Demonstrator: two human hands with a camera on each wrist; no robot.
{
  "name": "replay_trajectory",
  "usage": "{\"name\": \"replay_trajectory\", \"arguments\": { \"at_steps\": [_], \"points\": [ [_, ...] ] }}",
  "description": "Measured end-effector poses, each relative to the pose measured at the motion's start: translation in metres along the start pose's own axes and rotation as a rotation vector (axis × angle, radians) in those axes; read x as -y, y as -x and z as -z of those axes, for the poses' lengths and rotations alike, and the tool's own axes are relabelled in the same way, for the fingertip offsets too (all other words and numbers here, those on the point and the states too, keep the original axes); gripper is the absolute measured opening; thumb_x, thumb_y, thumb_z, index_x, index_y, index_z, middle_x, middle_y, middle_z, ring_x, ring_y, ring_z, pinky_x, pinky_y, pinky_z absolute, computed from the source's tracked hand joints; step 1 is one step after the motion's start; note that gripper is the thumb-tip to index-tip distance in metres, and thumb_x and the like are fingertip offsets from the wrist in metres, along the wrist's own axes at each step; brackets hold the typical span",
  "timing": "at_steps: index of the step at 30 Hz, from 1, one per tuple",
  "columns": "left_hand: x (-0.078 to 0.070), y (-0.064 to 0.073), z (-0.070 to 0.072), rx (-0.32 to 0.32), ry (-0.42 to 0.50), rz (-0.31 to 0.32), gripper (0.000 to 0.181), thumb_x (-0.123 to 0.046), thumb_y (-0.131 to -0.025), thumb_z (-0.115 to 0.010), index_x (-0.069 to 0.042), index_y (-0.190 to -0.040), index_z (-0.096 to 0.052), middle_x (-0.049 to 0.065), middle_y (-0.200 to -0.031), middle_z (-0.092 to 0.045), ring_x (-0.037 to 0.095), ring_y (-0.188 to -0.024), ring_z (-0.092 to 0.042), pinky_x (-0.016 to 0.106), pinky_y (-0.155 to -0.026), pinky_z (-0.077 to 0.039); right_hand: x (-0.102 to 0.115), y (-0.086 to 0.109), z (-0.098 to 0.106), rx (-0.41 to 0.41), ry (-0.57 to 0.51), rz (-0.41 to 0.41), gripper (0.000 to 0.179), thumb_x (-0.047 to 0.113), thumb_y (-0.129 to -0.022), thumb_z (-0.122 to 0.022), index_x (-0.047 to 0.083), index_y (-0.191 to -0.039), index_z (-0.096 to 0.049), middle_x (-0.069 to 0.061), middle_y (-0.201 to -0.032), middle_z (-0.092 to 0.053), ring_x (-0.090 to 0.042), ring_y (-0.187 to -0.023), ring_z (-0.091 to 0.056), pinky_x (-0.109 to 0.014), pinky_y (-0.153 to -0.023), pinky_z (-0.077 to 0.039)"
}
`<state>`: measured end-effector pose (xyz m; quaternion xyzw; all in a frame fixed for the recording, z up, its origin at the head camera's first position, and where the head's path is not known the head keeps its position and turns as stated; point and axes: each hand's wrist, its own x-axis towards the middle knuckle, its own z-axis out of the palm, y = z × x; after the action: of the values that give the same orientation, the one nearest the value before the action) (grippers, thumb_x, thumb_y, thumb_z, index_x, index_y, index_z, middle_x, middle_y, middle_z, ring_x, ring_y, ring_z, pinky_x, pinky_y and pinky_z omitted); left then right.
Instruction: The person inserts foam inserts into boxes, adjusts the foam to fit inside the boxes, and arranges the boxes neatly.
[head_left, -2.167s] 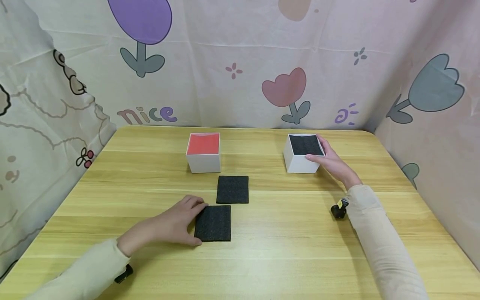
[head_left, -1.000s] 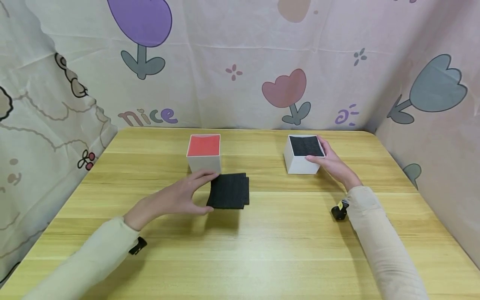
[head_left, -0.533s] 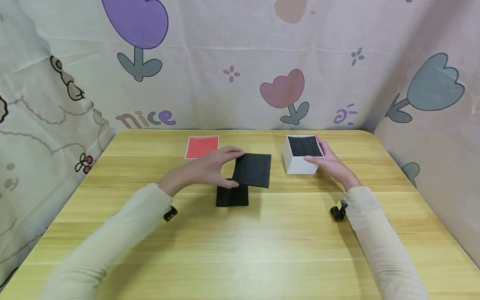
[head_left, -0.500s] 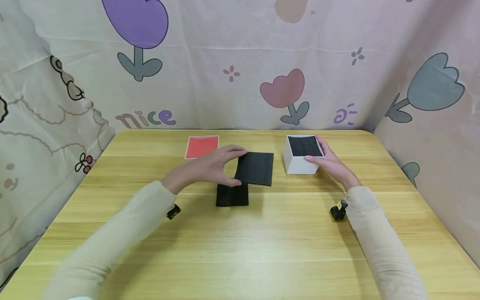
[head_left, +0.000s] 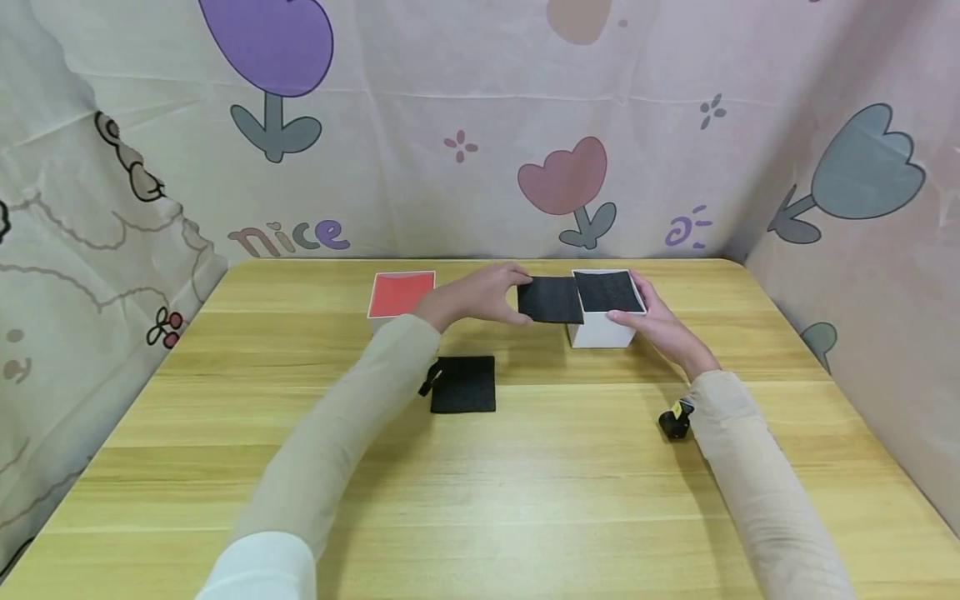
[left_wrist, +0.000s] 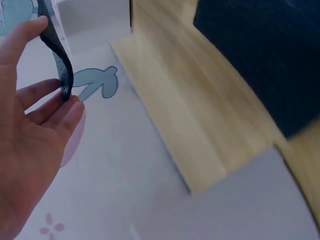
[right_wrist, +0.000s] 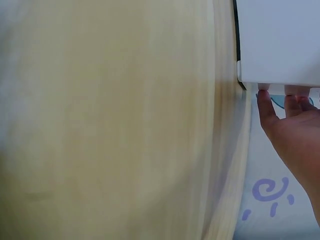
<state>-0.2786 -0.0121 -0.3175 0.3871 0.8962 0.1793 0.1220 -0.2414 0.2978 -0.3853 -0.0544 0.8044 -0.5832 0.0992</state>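
Between thumb and fingers, my left hand [head_left: 491, 293] pinches a thin black felt square [head_left: 551, 300] by its left edge, above the table. In the head view the square's right edge meets the left side of a white box [head_left: 602, 331]; whether they touch I cannot tell. The left wrist view shows the held square [left_wrist: 62, 70] edge-on and slightly bent. My right hand [head_left: 663, 327] grips that box at its right side, thumb at the front near the rim. Black felt [head_left: 609, 292] fills the box's top. Another black felt square [head_left: 465, 392] lies flat on the table.
A second white box [head_left: 380, 322] with red felt [head_left: 402, 293] in its top stands back left, partly behind my left arm. The wooden table [head_left: 570, 483] ends at a patterned cloth backdrop [head_left: 420, 192]. My left forearm crosses over the table's middle.
My left hand has picked up the nearer black felt square and carried it right and away from me, to the box with black felt. The right hand keeps its hold on that box.
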Motion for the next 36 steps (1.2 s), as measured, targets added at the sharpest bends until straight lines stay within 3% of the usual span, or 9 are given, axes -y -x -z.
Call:
{"name": "replay_trajectory", "arguments": {
  "at_steps": [7, 17, 24, 31, 36],
  "points": [
    [-0.003, -0.027, -0.005, -0.008, 0.065, 0.045, 0.080, -0.039, -0.086, -0.068, -0.001, -0.148, -0.035, 0.014, -0.151, -0.035, 0.025, -0.140, -0.029, 0.034, -0.113, -0.023, -0.001, -0.004, 0.002, 0.011, -0.025, -0.009, 0.095, 0.013, -0.093, -0.063, 0.017, -0.156, 0.007, -0.012, -0.160, 0.000, -0.029, -0.143, -0.007, -0.048, -0.115, -0.007],
    [-0.021, -0.053, -0.013, -0.033, 0.120, 0.087, 0.085, -0.042, -0.084, -0.068, -0.006, -0.151, -0.031, 0.016, -0.153, -0.028, 0.027, -0.138, -0.030, 0.037, -0.111, -0.028, -0.002, -0.003, 0.003, 0.014, -0.046, 0.005, 0.093, 0.013, -0.094, -0.063, 0.016, -0.156, 0.007, -0.012, -0.160, -0.002, -0.028, -0.144, -0.008, -0.046, -0.115, -0.007],
    [-0.031, -0.065, -0.020, -0.063, 0.093, 0.071, 0.079, -0.042, -0.087, -0.064, -0.008, -0.151, -0.032, 0.013, -0.152, -0.031, 0.025, -0.138, -0.030, 0.035, -0.110, -0.029, -0.002, -0.003, 0.002, 0.012, -0.060, 0.034, 0.092, 0.013, -0.093, -0.063, 0.014, -0.156, 0.005, -0.012, -0.160, -0.002, -0.027, -0.144, -0.007, -0.046, -0.115, -0.008],
    [-0.037, -0.077, -0.026, -0.042, 0.026, 0.057, 0.075, -0.043, -0.090, -0.063, -0.005, -0.149, -0.036, 0.012, -0.153, -0.031, 0.027, -0.140, -0.026, 0.032, -0.112, -0.024, -0.003, -0.003, 0.002, 0.021, -0.068, 0.031, 0.091, 0.012, -0.094, -0.062, 0.015, -0.156, 0.005, -0.012, -0.160, -0.002, -0.027, -0.143, -0.008, -0.047, -0.115, -0.010],
    [-0.039, -0.081, -0.029, -0.041, 0.040, 0.065, 0.073, -0.043, -0.090, -0.063, -0.005, -0.148, -0.038, 0.011, -0.153, -0.031, 0.024, -0.141, -0.025, 0.031, -0.113, -0.021, -0.003, -0.003, 0.002, 0.026, -0.083, 0.025, 0.091, 0.011, -0.094, -0.061, 0.016, -0.156, 0.007, -0.012, -0.160, -0.002, -0.026, -0.142, -0.010, -0.046, -0.115, -0.011]
  ]
}}
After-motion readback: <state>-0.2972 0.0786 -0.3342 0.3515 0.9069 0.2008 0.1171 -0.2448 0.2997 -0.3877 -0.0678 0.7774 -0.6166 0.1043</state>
